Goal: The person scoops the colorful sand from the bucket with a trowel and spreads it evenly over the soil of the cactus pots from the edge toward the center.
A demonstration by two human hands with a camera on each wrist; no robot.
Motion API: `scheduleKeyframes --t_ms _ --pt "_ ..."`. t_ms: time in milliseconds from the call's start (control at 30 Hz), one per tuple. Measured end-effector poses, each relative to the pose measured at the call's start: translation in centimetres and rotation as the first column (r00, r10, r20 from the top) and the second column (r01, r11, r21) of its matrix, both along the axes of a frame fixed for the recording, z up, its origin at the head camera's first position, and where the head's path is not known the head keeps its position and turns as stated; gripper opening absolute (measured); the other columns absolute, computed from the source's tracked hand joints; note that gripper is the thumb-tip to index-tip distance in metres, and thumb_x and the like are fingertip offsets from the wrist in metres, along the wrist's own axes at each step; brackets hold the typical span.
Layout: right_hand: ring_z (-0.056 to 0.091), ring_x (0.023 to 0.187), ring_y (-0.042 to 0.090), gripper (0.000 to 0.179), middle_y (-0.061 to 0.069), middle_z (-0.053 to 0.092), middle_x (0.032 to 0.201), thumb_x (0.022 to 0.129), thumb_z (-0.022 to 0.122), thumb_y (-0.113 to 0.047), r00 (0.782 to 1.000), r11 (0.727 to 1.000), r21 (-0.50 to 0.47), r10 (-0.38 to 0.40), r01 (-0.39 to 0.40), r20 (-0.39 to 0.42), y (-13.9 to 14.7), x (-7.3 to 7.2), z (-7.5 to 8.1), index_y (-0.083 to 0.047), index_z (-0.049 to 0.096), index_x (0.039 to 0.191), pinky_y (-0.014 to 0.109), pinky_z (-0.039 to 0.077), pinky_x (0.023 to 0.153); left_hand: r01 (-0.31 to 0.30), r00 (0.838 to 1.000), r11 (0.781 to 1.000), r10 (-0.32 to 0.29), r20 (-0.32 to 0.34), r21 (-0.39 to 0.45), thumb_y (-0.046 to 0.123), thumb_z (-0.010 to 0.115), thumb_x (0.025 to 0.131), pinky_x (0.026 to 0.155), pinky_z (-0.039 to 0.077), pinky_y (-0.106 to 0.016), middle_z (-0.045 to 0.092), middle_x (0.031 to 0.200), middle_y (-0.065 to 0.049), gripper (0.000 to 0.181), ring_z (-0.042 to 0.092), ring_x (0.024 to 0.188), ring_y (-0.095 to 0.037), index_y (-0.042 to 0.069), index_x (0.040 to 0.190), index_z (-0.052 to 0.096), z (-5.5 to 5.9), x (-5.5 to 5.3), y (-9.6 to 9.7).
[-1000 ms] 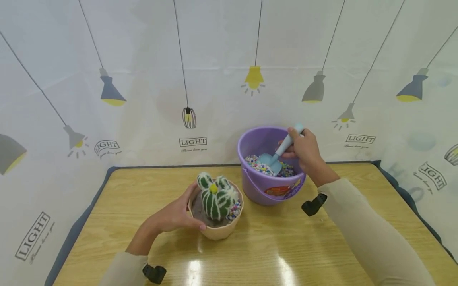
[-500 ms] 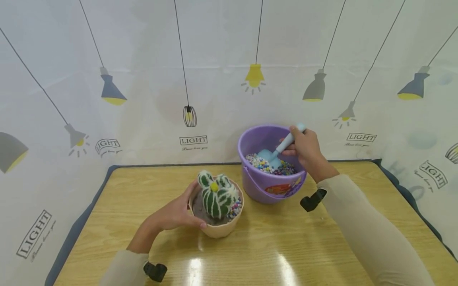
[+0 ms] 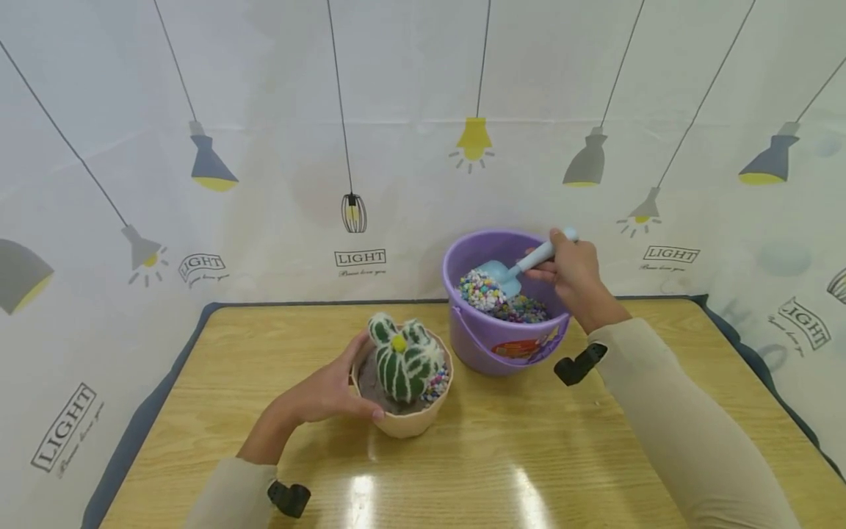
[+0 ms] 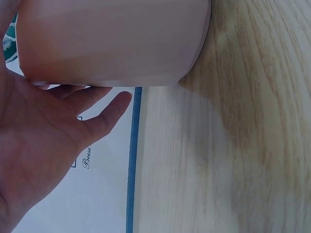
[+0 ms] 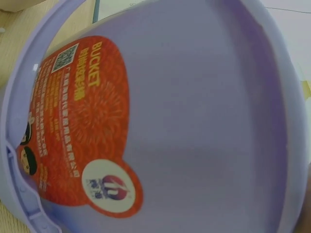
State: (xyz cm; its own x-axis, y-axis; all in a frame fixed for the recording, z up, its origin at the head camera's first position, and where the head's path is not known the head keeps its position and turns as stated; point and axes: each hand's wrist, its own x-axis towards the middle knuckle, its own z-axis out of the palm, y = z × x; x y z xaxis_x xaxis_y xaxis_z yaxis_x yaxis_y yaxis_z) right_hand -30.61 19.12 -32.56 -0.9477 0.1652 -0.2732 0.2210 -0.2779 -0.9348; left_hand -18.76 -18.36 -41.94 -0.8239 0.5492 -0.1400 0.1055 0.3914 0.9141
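Observation:
My left hand (image 3: 330,389) holds the left side of a peach flower pot (image 3: 413,424), its thumb at the near side. In the pot stands a green-and-white crocheted cactus (image 3: 401,367) with a yellow tip, among brown soil and some coloured beads (image 3: 435,386) on the right. My right hand (image 3: 576,272) grips the handle of a light blue toy shovel (image 3: 537,256). The shovel's blade is among small multicoloured beads (image 3: 481,294) inside a purple bucket (image 3: 476,339). In the right wrist view the bucket wall (image 5: 199,111) hides the shovel and most of the hand.
Pot and bucket stand on a wooden table (image 3: 502,455), the bucket behind and right of the pot, near the back edge. A white sheet (image 3: 277,147) printed with lamps hangs behind and along both sides. The bucket's handle (image 3: 472,338) hangs down its front.
The shovel has tilted lower at the handle and its blade has shifted slightly, with beads heaped in front of it. My right hand has moved a little right. The left hand stays on the pot.

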Motion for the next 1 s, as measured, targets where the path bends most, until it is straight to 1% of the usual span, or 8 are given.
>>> scheduleKeyframes --t_ms 100,300,500,600,733,833,900,1000 --pt "0.072 0.064 0.022 0.050 0.010 0.069 0.072 0.104 0.040 -0.028 1.000 0.999 -0.031 -0.024 0.024 -0.002 0.1 -0.1 0.0 0.003 0.026 0.141 0.033 0.059 0.067 0.003 1.000 1.000 -0.003 0.002 -0.001 0.032 0.085 0.073 0.119 0.013 -0.051 0.003 0.164 -0.006 0.124 0.007 0.150 -0.023 0.026 0.156 -0.006 0.0 0.0 0.0" --pt "0.072 0.064 0.022 0.048 0.010 0.068 0.073 0.103 0.042 -0.030 0.998 0.996 -0.059 -0.070 0.070 0.000 0.2 0.0 0.1 0.001 0.028 0.137 0.033 0.059 0.067 0.000 1.000 1.000 0.000 0.008 0.000 0.033 0.086 0.073 0.119 0.012 -0.052 0.002 0.164 -0.006 0.124 0.006 0.150 -0.023 0.025 0.157 -0.006 0.0 0.0 0.1" --pt "0.072 0.064 0.022 0.054 0.011 0.068 0.075 0.103 0.044 -0.032 0.993 0.988 -0.103 -0.115 0.114 -0.005 0.3 0.1 0.4 -0.001 0.026 0.142 0.033 0.059 0.069 -0.028 1.000 0.999 0.028 0.002 -0.020 0.034 0.086 0.072 0.119 0.012 -0.053 0.004 0.164 -0.007 0.126 0.007 0.149 -0.024 0.021 0.157 -0.007 -0.1 0.2 0.0" --pt "0.072 0.065 0.023 0.055 0.012 0.067 0.076 0.102 0.045 -0.032 0.991 0.981 -0.144 -0.135 0.132 -0.011 0.5 0.2 0.7 -0.002 0.025 0.144 0.034 0.058 0.071 -0.042 0.999 0.999 0.042 -0.005 -0.027 0.034 0.086 0.072 0.119 0.013 -0.053 0.005 0.163 -0.008 0.126 0.008 0.149 -0.025 0.019 0.157 -0.006 -0.1 0.3 0.0" --pt "0.072 0.066 0.024 0.053 0.014 0.067 0.075 0.102 0.047 -0.031 0.987 0.969 -0.191 -0.162 0.157 -0.011 0.8 0.4 1.0 -0.003 0.029 0.142 0.036 0.058 0.072 -0.057 0.998 0.998 0.056 -0.016 -0.030 0.035 0.087 0.071 0.119 0.014 -0.053 0.006 0.163 -0.009 0.127 0.011 0.148 -0.027 0.017 0.157 -0.005 -0.2 0.4 0.0" --pt "0.073 0.068 0.025 0.053 0.014 0.068 0.073 0.101 0.049 -0.031 0.983 0.961 -0.209 -0.183 0.179 0.001 1.2 0.5 1.2 -0.003 0.031 0.143 0.037 0.058 0.072 -0.064 0.997 0.997 0.063 -0.032 -0.035 0.037 0.087 0.070 0.118 0.015 -0.054 0.008 0.163 -0.011 0.128 0.013 0.148 -0.030 0.016 0.157 -0.005 -0.3 0.4 0.0" --pt "0.073 0.071 0.026 0.055 0.013 0.069 0.072 0.101 0.050 -0.031 0.981 0.953 -0.234 -0.193 0.191 0.012 1.4 0.7 1.3 -0.005 0.032 0.145 0.038 0.058 0.073 -0.071 0.997 0.997 0.069 -0.046 -0.033 0.037 0.087 0.070 0.117 0.016 -0.054 0.010 0.163 -0.012 0.127 0.015 0.147 -0.031 0.016 0.157 -0.003 -0.3 0.5 0.1" --pt "0.073 0.079 0.028 0.056 0.013 0.069 0.071 0.101 0.050 -0.030 0.980 0.936 -0.292 -0.199 0.196 0.022 1.8 1.0 1.4 -0.007 0.031 0.148 0.039 0.057 0.073 -0.073 0.995 0.997 0.072 -0.067 -0.015 0.035 0.087 0.070 0.117 0.017 -0.055 0.012 0.162 -0.012 0.126 0.018 0.147 -0.031 0.018 0.157 -0.002 -0.4 0.6 0.1"
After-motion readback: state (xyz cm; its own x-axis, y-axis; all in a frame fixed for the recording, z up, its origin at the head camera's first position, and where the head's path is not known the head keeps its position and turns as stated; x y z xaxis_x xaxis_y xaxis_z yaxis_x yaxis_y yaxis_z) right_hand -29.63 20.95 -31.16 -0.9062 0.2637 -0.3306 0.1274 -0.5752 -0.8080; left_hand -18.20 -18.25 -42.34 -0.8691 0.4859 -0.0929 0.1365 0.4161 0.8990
